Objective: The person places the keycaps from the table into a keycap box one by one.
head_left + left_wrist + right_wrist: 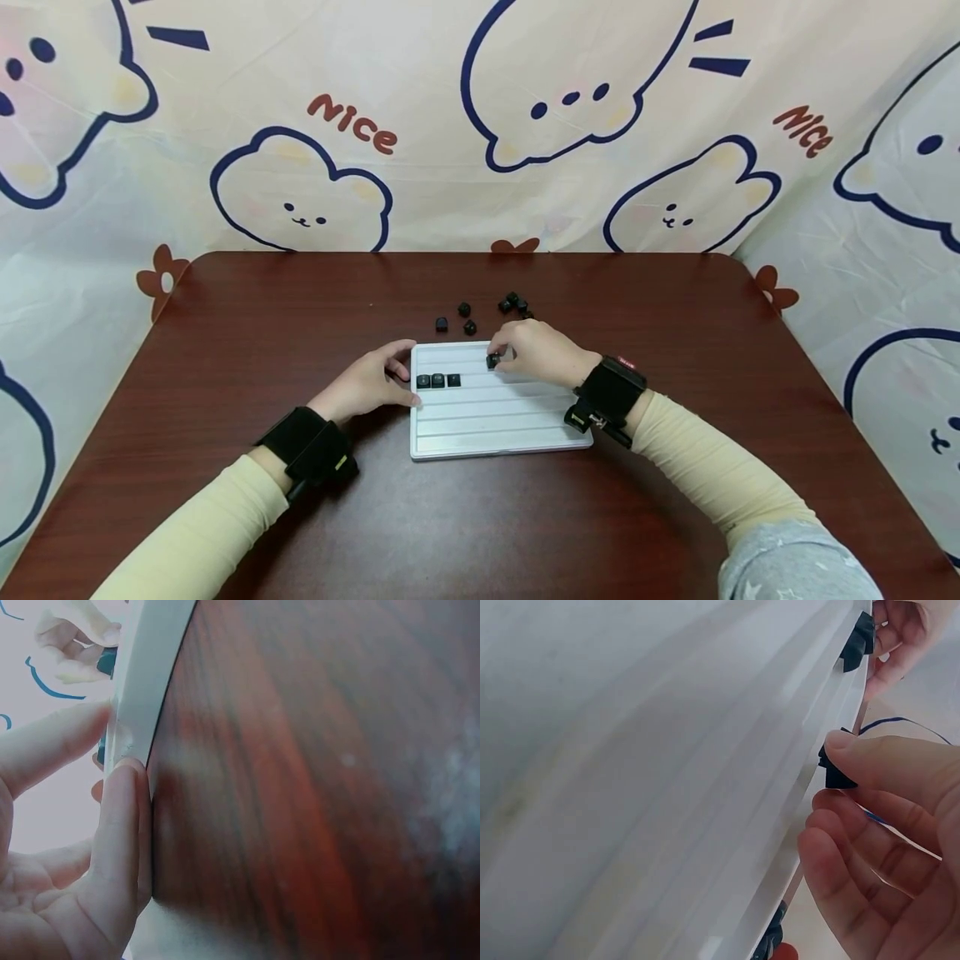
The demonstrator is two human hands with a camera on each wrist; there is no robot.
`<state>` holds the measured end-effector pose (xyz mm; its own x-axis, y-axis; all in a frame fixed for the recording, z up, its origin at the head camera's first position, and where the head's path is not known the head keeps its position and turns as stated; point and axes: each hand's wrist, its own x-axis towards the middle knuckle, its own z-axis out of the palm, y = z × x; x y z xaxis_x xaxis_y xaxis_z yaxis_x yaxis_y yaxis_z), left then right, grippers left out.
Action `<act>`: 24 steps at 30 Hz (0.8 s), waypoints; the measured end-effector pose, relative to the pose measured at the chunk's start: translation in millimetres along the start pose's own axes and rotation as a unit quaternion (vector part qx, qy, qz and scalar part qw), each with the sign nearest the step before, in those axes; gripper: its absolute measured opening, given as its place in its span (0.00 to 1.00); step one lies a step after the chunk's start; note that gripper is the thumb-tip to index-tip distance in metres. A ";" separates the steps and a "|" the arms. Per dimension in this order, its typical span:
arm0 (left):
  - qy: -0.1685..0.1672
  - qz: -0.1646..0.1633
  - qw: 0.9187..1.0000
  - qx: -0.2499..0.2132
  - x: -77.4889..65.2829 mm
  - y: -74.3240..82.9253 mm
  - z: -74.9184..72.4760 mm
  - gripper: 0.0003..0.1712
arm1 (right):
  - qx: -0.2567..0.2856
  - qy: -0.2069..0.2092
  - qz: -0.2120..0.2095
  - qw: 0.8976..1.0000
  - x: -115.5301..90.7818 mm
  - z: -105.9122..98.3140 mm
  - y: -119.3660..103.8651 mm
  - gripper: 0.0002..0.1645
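Observation:
A white ridged tray (495, 433) lies on the table, with three black keycaps (438, 381) in a row at its left side. Near its back edge, my right hand (536, 350) pinches another black keycap (840, 771) between thumb and fingers, at the tray's surface. My left hand (367, 383) touches the tray's left edge with thumb and forefinger spread along it. In the left wrist view, that thumb (120, 810) rests against the tray's pale side wall (154, 667).
Behind the tray, several loose black keycaps (465, 309) lie scattered, others bunched in a cluster (513, 298) partly behind my right hand. The dark brown table (300, 292) ends at a printed curtain (435, 200).

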<state>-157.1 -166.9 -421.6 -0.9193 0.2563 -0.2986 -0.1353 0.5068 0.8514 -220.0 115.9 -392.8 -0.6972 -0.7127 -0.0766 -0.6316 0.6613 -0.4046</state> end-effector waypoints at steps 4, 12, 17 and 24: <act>-0.003 -0.001 1.000 -0.006 0.1 0.1 0.6 0.52 | 0.016 -0.013 0.003 1.000 -0.5 1.8 -3.2 0.13; -0.001 -0.002 1.000 -0.007 0.3 -0.6 1.7 0.52 | 0.028 -0.019 -0.009 0.999 0.3 1.4 -9.5 0.12; 0.000 0.001 1.000 -0.005 0.2 -1.1 1.5 0.52 | 0.027 -0.019 -0.012 0.999 0.9 1.8 -11.5 0.11; 0.002 0.007 1.000 -0.005 0.1 -0.7 1.4 0.52 | 0.019 -0.020 -0.016 0.999 2.0 4.9 -15.3 0.11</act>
<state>-156.6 -166.1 -422.8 -0.9229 0.2588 -0.2852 -0.1267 0.4953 0.8594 -210.1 103.1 -391.2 -0.6617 -0.7432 -0.0986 -0.6399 0.6284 -0.4423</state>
